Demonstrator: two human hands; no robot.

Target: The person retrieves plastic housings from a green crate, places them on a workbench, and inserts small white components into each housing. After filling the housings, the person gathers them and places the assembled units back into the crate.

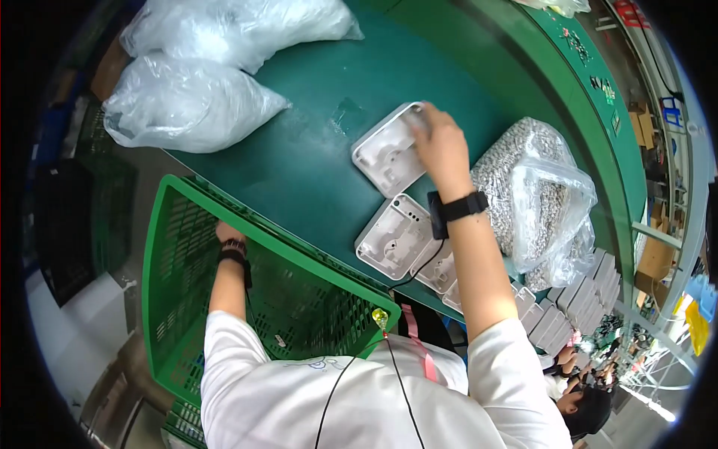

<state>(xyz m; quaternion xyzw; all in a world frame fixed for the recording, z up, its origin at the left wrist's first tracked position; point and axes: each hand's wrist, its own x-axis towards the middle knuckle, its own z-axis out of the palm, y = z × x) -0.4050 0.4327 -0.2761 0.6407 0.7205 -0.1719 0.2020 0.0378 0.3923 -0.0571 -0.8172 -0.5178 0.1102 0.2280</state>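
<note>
My right hand [441, 142] is at the upper right edge of a shallow white plastic housing [390, 161] on the green table. Its fingertips reach over the housing's inside, smeared by motion, so I cannot see whether they hold anything. Just nearer lies a second open housing [389, 243], with molded ribs and small holes. More housings [437, 271] continue in a row under my right forearm. My left hand [228, 232] is low at the far inner wall of a green plastic crate [269, 238]. Its fingers are mostly hidden.
Two clear plastic bags [191, 101] of pale contents lie at the far left. Right of my right wrist sits a clear bag of small metallic pieces [508, 172]. Grey-white stacked parts [587, 295] stand farther right, near other people [580, 408]. A black cable [420, 271] trails from my right wristband.
</note>
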